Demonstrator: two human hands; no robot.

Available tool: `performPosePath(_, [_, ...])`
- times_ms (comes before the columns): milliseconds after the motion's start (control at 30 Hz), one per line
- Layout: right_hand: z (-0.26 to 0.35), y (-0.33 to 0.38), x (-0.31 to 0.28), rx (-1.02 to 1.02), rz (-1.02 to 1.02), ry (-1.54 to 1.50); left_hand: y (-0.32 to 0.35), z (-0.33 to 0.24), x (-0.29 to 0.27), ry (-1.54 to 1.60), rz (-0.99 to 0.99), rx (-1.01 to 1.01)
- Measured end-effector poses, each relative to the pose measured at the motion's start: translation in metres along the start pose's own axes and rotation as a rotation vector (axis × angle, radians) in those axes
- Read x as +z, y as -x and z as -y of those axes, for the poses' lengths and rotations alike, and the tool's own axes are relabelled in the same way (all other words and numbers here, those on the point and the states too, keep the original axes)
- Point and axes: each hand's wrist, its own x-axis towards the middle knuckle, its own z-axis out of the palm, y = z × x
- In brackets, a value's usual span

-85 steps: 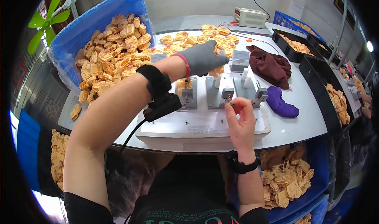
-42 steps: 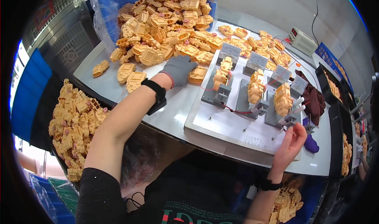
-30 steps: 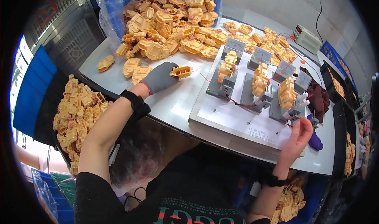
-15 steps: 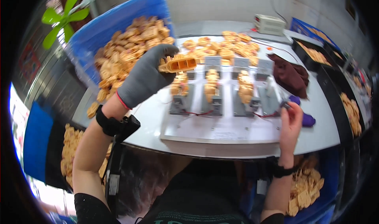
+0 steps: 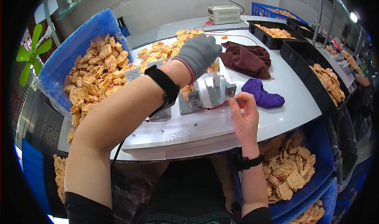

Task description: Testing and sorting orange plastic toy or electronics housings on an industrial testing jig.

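My left hand [image 5: 199, 55], in a grey glove, reaches across to the rightmost grey test fixture [image 5: 215, 96]. Its fingers curl down around a tan plastic part [image 5: 214, 65], mostly hidden beneath the glove, above a white upright post [image 5: 216, 79]. At the fixture's near end stands a small grey block [image 5: 230, 90]. My bare right hand [image 5: 245, 114] pinches a small metal knob on that block between thumb and forefinger. Just left, another fixture [image 5: 190, 105] with a tan part is largely covered by my left forearm. Red wires join the fixtures' front ends.
A blue crate [image 5: 49, 72] heaped with tan parts stands at left; more parts [image 5: 160, 50] lie behind the fixtures. Maroon cloth [image 5: 246, 59] and purple cloth [image 5: 263, 96] lie right. Beyond are black trays [image 5: 300, 62] and a power supply box [image 5: 224, 15]. Another blue crate [image 5: 321, 161] sits below right.
My left hand has carried the tan part rightward to the rightmost fixture and lowered it there. My right hand stays at that fixture's near end. The whole view has swung right.
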Motion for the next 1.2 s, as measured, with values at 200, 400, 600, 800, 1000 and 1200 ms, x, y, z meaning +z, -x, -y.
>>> performPosePath(200, [0.002, -0.001, -0.004, -0.032, 0.001, 0.062, -0.004, -0.008, -0.007, -0.024, -0.014, -0.009])
performPosePath(400, [0.003, -0.001, 0.000, -0.030, -0.009, 0.056, -0.002, -0.018, 0.005, -0.096, -0.049, 0.069])
performPosePath(600, [-0.001, 0.000, -0.004, -0.013, -0.020, 0.064, 0.014, -0.028, -0.006, 0.251, 0.140, 0.201])
performPosePath(800, [0.000, 0.002, 0.000, 0.014, 0.013, 0.032, 0.020, -0.034, -0.011, 0.376, 0.408, 0.222])
performPosePath(1000, [-0.008, 0.001, -0.006, -0.004, -0.161, 0.063, 0.089, -0.025, -0.041, 0.689, -0.152, 0.146])
performPosePath(1200, [-0.002, 0.000, -0.002, -0.005, -0.160, 0.066, 0.229, -0.038, -0.075, 0.705, -0.115, -0.027])
